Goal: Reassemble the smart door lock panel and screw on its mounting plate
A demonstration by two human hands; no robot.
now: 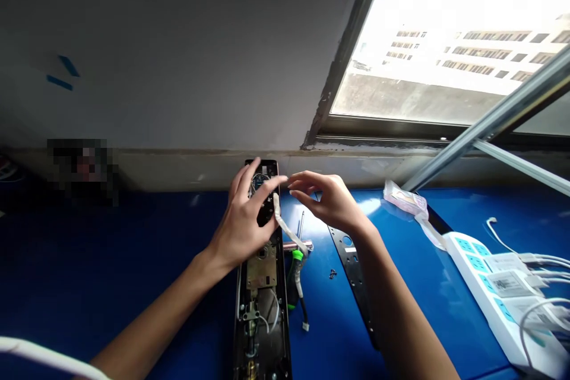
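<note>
Left hand (pixel 243 222), fingers spread, over upper end of open black housing (pixel 267 350) on blue desk (pixel 111 261); right hand (pixel 333 199) alongside, fingers curled, tips slightly apart. Housing looks stiff, fairly heavy, smooth; best gripped by long side walls, sparing soft, easily snagged wrapped cable (pixel 285 225).

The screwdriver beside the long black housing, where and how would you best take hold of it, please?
I would pinch the screwdriver's thick handle from above: the housing sits close on the left, and the cable runs along the right, so it may need easing aside first. The handle lies lengthwise, so fingers should close across it.
</note>
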